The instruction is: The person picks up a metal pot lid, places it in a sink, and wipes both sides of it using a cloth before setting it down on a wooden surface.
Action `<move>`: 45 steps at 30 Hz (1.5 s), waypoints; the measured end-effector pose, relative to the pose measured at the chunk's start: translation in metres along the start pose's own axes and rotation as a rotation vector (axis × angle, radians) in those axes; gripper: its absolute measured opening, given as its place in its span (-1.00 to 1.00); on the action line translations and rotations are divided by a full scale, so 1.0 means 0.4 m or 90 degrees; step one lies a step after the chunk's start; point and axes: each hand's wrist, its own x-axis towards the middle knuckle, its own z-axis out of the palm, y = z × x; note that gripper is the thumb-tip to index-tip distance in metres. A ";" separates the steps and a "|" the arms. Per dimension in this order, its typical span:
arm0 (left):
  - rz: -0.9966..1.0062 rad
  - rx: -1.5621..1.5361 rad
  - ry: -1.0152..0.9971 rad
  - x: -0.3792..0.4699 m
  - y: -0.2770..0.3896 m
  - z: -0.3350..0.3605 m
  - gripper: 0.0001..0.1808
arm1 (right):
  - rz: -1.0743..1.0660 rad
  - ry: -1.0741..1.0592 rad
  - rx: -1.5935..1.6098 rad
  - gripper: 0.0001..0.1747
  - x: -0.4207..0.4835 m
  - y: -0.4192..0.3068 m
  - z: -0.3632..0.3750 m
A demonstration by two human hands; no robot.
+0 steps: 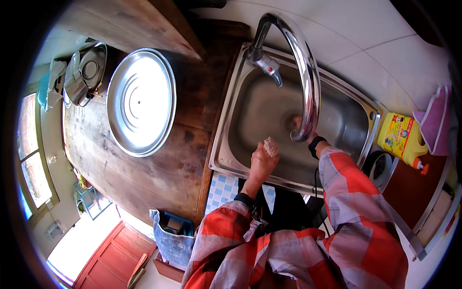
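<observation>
My left hand (262, 160) is closed around a light, rough-textured scrubber (270, 147), held over the near edge of the stainless steel sink (249, 108). Deeper in the basin, near the drain, is my right hand (299, 124); the curved chrome faucet spout (313, 90) partly hides it, so whether it holds anything is unclear. The faucet's lever handle (270, 67) rises from the back left corner of the sink.
Left of the sink, a large round metal lid (140, 103) lies on the wooden countertop (184, 155). A yellow detergent bottle (400, 137) and a purple cloth (435, 121) are at the right. Metal pans (92, 68) stand at the far left, a blue cloth (171, 236) below.
</observation>
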 end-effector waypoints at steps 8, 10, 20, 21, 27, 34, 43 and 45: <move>-0.007 0.025 0.024 0.003 -0.015 -0.011 -0.63 | 0.147 -0.068 0.034 -0.79 0.027 -0.105 -0.087; -0.002 0.026 0.025 0.002 -0.010 -0.006 -0.63 | 0.184 -0.061 0.025 -0.79 0.017 -0.149 -0.130; 0.074 0.051 0.036 -0.032 0.007 -0.014 -0.66 | 0.417 0.002 0.495 -0.81 -0.098 -0.359 -0.352; 0.047 0.066 0.030 -0.031 -0.006 -0.018 -0.58 | 0.413 0.012 0.493 -0.81 -0.112 -0.375 -0.362; 0.052 0.058 -0.003 -0.013 -0.038 -0.030 -0.55 | 0.372 0.167 0.769 -0.79 -0.194 -0.403 -0.402; -0.002 0.040 -0.122 0.010 -0.066 -0.022 -0.65 | 0.370 0.320 0.670 -0.85 -0.283 -0.415 -0.438; 0.099 0.232 -0.146 0.009 -0.066 -0.011 -0.53 | 0.385 0.813 0.469 -0.93 -0.489 -0.296 -0.566; 0.040 0.179 -0.165 0.017 -0.067 -0.022 -0.54 | 0.424 0.838 0.451 -0.92 -0.521 -0.259 -0.574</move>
